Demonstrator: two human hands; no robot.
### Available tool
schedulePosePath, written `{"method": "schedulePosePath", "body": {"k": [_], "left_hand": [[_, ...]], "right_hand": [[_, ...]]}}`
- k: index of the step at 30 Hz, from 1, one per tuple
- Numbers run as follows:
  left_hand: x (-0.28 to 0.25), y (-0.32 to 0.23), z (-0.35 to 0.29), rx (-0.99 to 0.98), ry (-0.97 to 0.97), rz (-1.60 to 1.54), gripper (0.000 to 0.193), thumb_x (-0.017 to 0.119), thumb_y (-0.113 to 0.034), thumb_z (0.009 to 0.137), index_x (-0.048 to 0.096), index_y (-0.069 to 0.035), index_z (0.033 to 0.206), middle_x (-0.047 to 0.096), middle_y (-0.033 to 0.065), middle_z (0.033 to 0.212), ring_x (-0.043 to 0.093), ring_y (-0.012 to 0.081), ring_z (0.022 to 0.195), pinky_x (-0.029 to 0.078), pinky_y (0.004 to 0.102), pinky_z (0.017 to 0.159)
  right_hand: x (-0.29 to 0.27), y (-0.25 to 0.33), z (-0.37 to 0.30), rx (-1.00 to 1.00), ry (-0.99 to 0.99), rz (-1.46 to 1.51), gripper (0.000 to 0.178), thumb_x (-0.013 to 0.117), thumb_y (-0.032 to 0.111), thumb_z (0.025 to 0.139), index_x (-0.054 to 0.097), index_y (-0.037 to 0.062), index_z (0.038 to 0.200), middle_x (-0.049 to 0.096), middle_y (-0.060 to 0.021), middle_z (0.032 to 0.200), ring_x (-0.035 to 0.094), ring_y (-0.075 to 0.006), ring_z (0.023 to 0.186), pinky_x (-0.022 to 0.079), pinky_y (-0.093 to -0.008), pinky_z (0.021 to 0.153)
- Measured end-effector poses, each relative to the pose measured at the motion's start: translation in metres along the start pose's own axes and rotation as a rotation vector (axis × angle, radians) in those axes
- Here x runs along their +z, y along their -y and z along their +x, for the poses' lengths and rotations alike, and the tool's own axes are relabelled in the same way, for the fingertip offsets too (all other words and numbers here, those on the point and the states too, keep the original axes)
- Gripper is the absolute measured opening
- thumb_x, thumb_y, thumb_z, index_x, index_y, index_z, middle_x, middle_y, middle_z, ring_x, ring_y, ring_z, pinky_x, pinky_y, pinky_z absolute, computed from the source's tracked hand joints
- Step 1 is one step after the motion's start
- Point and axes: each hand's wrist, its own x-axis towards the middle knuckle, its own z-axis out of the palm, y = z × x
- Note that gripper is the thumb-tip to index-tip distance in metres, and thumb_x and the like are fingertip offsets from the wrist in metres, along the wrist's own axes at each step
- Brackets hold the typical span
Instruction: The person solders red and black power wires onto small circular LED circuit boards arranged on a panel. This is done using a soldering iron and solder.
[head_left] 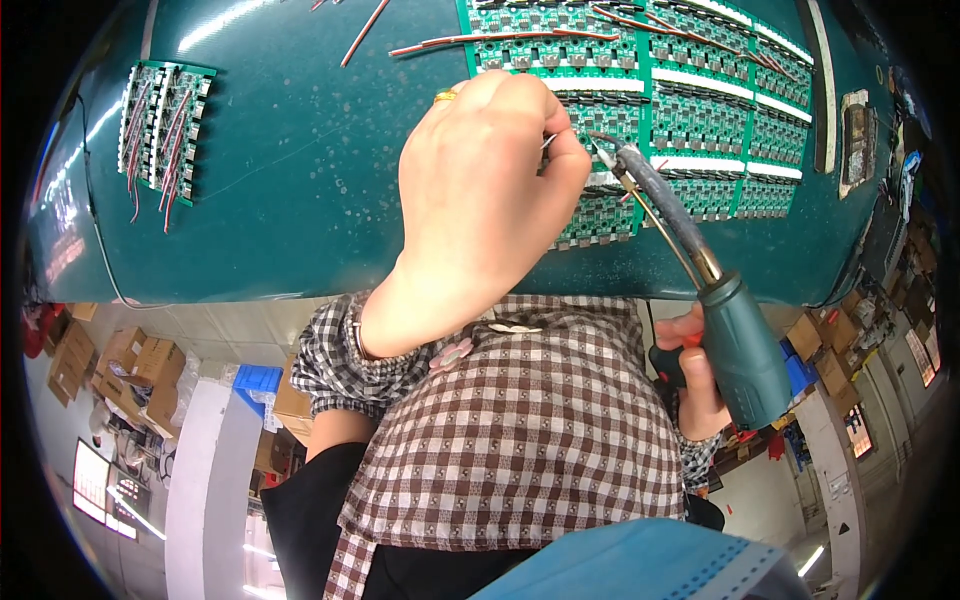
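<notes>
My right hand (697, 385) is wrapped round the dark green handle of a soldering gun (740, 350), which has a thin metal tube beside its barrel. The gun's tip points up and left, close to my left fingertips. My left hand (490, 180), wearing a gold ring, is closed in a pinch on a thin wire (548, 142), most of it hidden by the fingers. Both the tip and the pinch are over a panel of green circuit boards (700, 135) with rows of white and metal parts. My left hand covers part of the panel's left side.
Red and white wires (500, 40) lie across the panel's top and on the green tabletop (300, 200). A smaller board panel with wires (165, 130) sits at the far left. To the right are a long strip (822, 90) and a worn metal block (856, 143). Cardboard boxes (140, 370) stand below.
</notes>
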Motion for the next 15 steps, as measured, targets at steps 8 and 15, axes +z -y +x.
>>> {"method": "schedulePosePath", "body": {"k": [8, 15], "left_hand": [[0.0003, 0.0002, 0.0001, 0.007, -0.001, 0.015, 0.009, 0.067, -0.003, 0.068, 0.058, -0.007, 0.071, 0.045, 0.0014, 0.060, 0.047, 0.0164, 0.054, 0.039, 0.0303, 0.052], [-0.0026, 0.0012, -0.0021, 0.005, 0.014, 0.042, 0.009, 0.068, -0.004, 0.069, 0.060, -0.007, 0.072, 0.047, 0.0012, 0.062, 0.048, 0.0161, 0.056, 0.040, 0.0296, 0.053]], "right_hand": [[0.0006, 0.0012, 0.0012, -0.005, -0.051, 0.058, 0.048, 0.066, 0.026, 0.084, 0.053, -0.0082, 0.116, 0.065, -0.0167, 0.088, 0.066, -0.0250, 0.075, 0.054, -0.0338, 0.065], [0.0026, -0.0027, 0.0000, 0.000, -0.066, 0.071, 0.048, 0.066, 0.025, 0.084, 0.053, -0.0083, 0.117, 0.065, -0.0164, 0.086, 0.065, -0.0249, 0.073, 0.054, -0.0344, 0.065]]}}
